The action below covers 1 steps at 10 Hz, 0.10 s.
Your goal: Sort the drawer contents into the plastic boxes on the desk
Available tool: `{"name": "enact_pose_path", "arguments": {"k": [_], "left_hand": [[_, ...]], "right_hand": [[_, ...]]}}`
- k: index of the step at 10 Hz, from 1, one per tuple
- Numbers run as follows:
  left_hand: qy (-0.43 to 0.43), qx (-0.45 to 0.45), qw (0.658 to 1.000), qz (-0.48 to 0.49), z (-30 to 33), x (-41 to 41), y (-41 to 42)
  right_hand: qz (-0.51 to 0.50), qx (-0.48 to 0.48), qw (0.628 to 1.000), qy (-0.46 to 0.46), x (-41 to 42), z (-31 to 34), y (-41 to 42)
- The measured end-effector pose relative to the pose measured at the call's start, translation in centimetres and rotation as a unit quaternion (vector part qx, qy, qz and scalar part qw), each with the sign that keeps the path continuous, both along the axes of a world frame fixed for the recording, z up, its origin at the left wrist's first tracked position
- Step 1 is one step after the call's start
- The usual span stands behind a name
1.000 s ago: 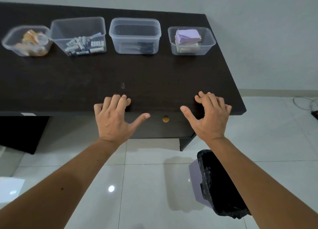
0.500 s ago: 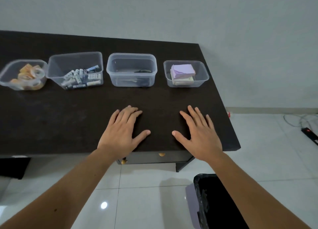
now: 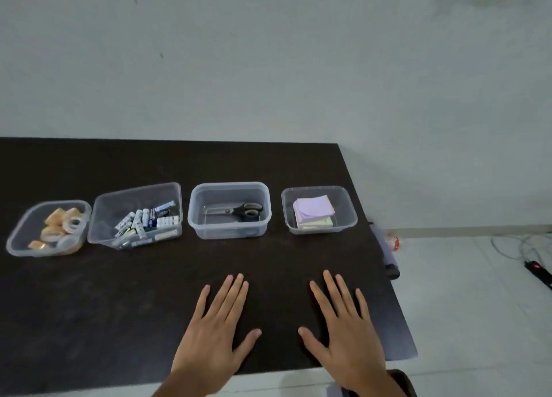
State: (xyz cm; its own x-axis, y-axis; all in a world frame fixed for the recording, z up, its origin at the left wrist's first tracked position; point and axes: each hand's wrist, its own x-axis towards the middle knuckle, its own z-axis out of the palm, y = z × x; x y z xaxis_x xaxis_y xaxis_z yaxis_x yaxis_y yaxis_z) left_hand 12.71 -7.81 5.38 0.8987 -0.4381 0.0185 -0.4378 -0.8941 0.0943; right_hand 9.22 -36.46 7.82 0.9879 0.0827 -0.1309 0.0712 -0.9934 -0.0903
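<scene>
head view shows left hand [image 3: 213,337] and right hand [image 3: 346,334] flat on the table [image 3: 149,307], fingers spread, holding nothing; four plastic boxes [image 3: 230,210] sit filled behind. sorting looks finished; next, nothing but withdrawing.

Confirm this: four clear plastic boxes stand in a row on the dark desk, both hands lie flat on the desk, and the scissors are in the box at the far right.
Not quite. The head view shows the scissors in the third box from the left; the far-right box holds paper notes. The rest stands.
</scene>
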Motion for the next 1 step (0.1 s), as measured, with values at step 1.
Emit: {"name": "enact_pose_path", "arguments": {"k": [1], "left_hand": [[-0.022, -0.041, 0.999, -0.005, -0.84, -0.35, -0.25]], "right_hand": [[-0.002, 0.04, 0.997, -0.066, 0.01, -1.33, 0.05]]}}
